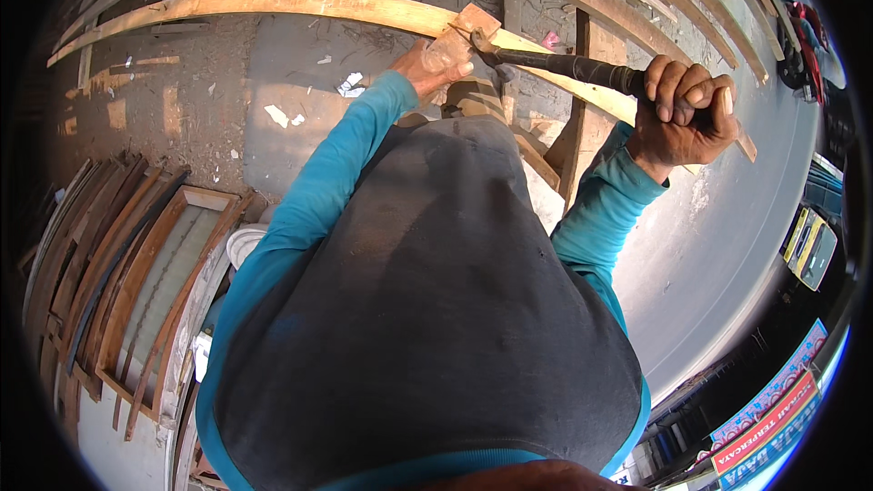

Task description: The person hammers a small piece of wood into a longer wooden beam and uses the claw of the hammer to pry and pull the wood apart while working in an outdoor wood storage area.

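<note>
My right hand (684,114) is wrapped round the dark grip of a hammer (577,66). The hammer lies almost level, its head pointing left over a long pale wooden plank (300,2). A short wood block (475,22) crosses the plank at the hammer's head, and my left hand (436,67) grips its near end. The head of the hammer is against or very close to the block; whether a nail sits between them I cannot make out.
Several long timbers (627,23) run across the far side. Old wooden frames (136,300) lean in a stack at the left. Paper scraps (350,85) litter the ground. A paved road (727,218) lies at the right, with a yellow vehicle (809,245) and a printed banner (768,423) beyond.
</note>
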The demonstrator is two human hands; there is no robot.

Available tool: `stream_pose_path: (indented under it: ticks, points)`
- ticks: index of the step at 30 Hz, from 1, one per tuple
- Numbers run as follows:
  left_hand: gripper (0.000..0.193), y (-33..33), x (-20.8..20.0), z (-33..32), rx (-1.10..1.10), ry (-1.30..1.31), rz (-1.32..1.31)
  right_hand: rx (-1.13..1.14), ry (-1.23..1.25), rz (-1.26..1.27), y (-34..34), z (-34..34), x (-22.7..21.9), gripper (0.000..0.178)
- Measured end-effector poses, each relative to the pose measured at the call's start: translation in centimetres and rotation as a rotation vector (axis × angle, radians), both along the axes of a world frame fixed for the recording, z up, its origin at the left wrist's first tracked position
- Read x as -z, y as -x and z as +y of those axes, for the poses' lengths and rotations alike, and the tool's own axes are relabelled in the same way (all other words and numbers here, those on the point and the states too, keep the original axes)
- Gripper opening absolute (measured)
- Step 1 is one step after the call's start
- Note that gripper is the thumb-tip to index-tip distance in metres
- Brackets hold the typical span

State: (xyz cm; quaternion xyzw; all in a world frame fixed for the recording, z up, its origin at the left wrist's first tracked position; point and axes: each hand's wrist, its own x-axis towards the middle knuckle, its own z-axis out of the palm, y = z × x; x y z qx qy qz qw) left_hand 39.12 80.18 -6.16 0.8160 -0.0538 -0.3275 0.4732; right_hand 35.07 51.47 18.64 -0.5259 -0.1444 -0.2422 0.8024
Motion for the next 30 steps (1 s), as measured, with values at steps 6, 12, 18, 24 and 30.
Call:
stream_pose_path:
  ticks: [6,12,18,24,30]
  points:
    - [0.088,1.4,-2.6,0.2,-0.348,0.483,0.422,-0.172,-0.002,-0.048,3.1,2.7,-1.3,0.031]
    - [0.089,4.5,-1.1,6.0,-0.517,0.221,-0.180,-0.222,0.183,0.151,3.2,9.7,-2.0,0.035]
    - [0.094,4.7,-6.1,13.0,-0.551,-0.353,-0.457,-0.142,0.506,0.137,1.1,16.7,-1.0,0.033]
    - [0.095,4.4,-4.9,19.7,-0.785,-0.318,-0.341,-0.019,0.530,0.021,-2.1,20.7,0.7,0.032]
    - [0.083,5.1,-4.2,24.1,-0.857,-0.195,-0.227,0.066,0.387,0.023,-5.0,21.6,1.0,0.029]
